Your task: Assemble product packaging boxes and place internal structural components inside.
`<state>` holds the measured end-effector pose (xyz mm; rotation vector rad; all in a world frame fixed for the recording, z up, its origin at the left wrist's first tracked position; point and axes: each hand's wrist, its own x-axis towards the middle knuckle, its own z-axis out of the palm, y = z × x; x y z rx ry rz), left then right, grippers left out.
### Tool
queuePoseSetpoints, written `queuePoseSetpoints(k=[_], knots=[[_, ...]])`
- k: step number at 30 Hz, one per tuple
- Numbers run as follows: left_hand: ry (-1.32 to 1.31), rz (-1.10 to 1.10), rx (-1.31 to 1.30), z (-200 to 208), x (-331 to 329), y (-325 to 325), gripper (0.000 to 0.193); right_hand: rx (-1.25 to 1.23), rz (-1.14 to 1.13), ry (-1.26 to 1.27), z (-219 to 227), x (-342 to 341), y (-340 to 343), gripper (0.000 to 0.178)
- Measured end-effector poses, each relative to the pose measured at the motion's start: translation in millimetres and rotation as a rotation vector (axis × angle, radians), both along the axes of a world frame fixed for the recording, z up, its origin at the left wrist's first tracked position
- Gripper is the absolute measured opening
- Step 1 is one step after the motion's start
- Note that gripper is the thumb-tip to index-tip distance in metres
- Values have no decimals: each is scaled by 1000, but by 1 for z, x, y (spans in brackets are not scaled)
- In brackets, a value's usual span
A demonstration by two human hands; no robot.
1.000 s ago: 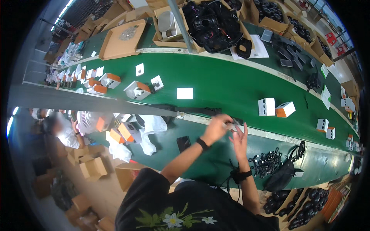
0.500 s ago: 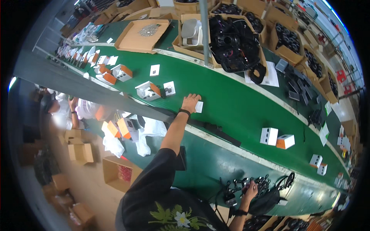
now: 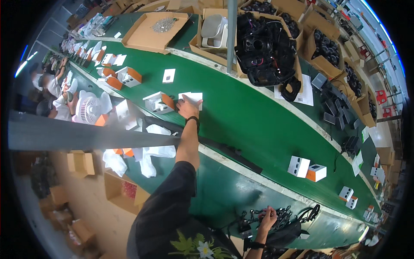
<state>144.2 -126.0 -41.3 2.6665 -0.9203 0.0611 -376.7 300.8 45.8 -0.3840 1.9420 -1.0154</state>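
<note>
My left hand [image 3: 189,107] reaches across the green conveyor belt, fingers curled on a small white card [image 3: 198,100]. The card meets another white card lying on the belt, partly hidden by the fingers. Just left of it stands an open white box with an orange inside [image 3: 159,103]. My right hand [image 3: 268,219] is low on the right, over a heap of small black parts with cords [image 3: 282,218] on the near table. Its fingers are pinched together; what they hold is too small to make out. A black bag [image 3: 286,233] lies beside it.
Several boxes stand along the belt, among them a white box [image 3: 298,166] at the right. Another white card [image 3: 169,76] lies farther up. A metal post [image 3: 231,39] rises beyond the belt; a grey beam [image 3: 86,134] crosses at left. Cartons of black parts [image 3: 267,52] stand behind.
My left hand has moved left along the belt, bringing the white card up to the card beside the open box. My right hand stays at the black parts, its fingers still closed.
</note>
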Motion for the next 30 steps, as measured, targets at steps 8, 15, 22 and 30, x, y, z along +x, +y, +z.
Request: queuePoseSetpoints(k=[8,15,22,30], knots=[[135,-166,-84,16,-31,8,76,51,155,-17,-8,17,-31,27],[296,-199,294,15,-44,-8,71,-41,170,59,11,19,-23,27],[353,-65,-14,39,44,-139,69,23,107,200,24,-6,53,27],[107,199,117,10,150,-131,74,358,-105,262,61,-21,153,28]])
